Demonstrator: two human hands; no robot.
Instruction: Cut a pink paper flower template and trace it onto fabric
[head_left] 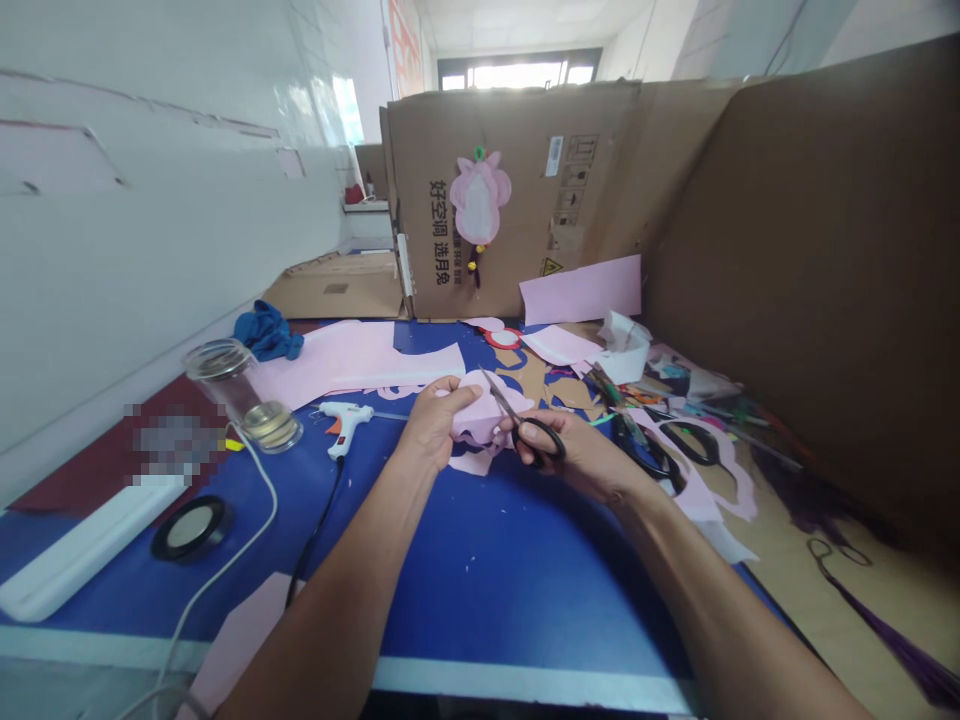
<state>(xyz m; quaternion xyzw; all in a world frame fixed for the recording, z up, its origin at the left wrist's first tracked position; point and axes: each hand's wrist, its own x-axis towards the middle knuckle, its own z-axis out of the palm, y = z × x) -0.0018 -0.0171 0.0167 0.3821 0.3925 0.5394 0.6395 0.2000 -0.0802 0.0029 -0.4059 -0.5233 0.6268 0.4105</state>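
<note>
My left hand (444, 412) pinches a scalloped pink piece (474, 412), paper or thin foam, over the blue table. My right hand (553, 440) grips black-handled scissors (541, 444), their blades pointing up and left across the pink piece. Whether the blades are cutting into it, I cannot make out. Just below the held piece, another pink scrap (474, 462) lies on the table. A white hot glue gun (346, 424) rests left of my left hand. Beyond my hands lie pink offcuts (559, 345) and a red ring (502, 338).
A cardboard box (420, 140) stands at the back, with a pink flower-shaped ornament (480, 200) on it. At left are a glass jar (240, 395), a black tape roll (192, 528) and a white cable (262, 500). Scraps and more black-handled scissors (645, 455) clutter the right.
</note>
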